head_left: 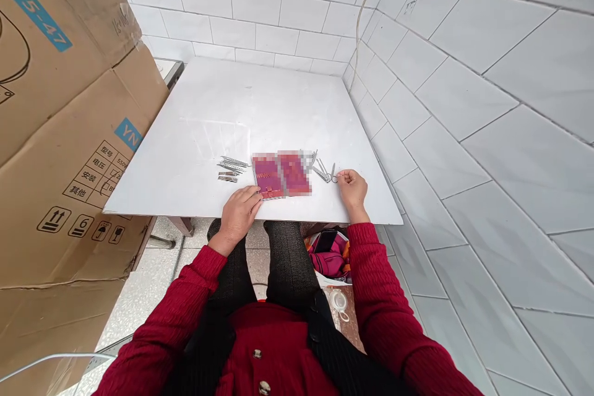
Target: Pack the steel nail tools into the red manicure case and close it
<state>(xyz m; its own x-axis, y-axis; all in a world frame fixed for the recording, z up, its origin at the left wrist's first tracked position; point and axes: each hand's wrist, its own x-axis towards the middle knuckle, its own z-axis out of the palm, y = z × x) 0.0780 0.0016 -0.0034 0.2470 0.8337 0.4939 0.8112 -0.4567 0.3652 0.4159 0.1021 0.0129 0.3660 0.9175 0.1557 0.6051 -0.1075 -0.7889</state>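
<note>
An open red and purple case (269,177), partly blurred into blocks, lies near the front edge of the white tabletop. My left hand (241,207) holds its lower left corner, fingertips on the edge. My right hand (352,189) is closed in a pinch at the ring handle of small metal scissors (333,173), just right of the case. Other slim metal tools (320,172) lie beside the scissors, too small to tell apart. Left of the case are a pile of thin metal tools (233,164) and what look like nail clippers (227,177).
Tall cardboard boxes (69,136) stand along the tabletop's (278,99) left side. White tiled walls (464,105) border the back and right. A cable (358,18) hangs in the corner. Below the right front edge lies a pink and orange bundle (329,260).
</note>
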